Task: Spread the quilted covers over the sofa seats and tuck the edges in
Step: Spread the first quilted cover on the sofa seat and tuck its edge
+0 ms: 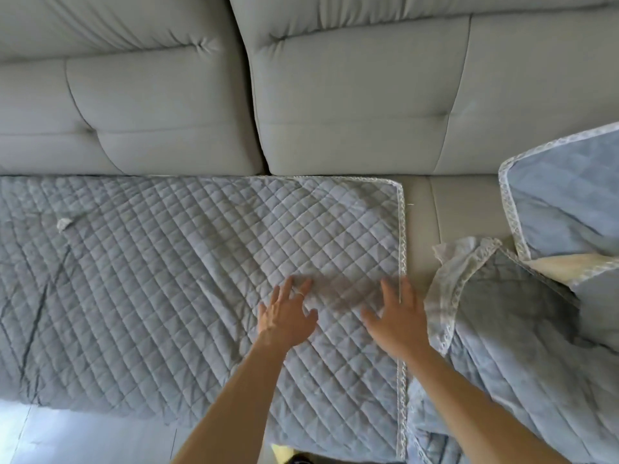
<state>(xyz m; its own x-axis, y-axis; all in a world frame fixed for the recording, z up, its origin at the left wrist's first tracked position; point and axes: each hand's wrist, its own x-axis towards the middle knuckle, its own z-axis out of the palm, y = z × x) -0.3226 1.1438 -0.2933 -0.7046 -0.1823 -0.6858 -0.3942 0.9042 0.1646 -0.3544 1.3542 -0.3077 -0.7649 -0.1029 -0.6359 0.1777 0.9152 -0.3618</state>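
We see a blue quilted cover (167, 262) spread flat over the grey sofa seat (420, 222), with its lace-trimmed edge on the right. A second cover (502, 313) lies crumpled just beside it.

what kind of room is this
Most likely a home living room: a grey upholstered sofa with padded back cushions, a blue quilted cover spread over its seat, and a second cover lying crumpled beside it.

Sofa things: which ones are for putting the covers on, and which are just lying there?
For the job: flat cover, crumpled cover, bare seat, left hand, right hand.
Just lying about: little white scrap on the flat cover, floor.
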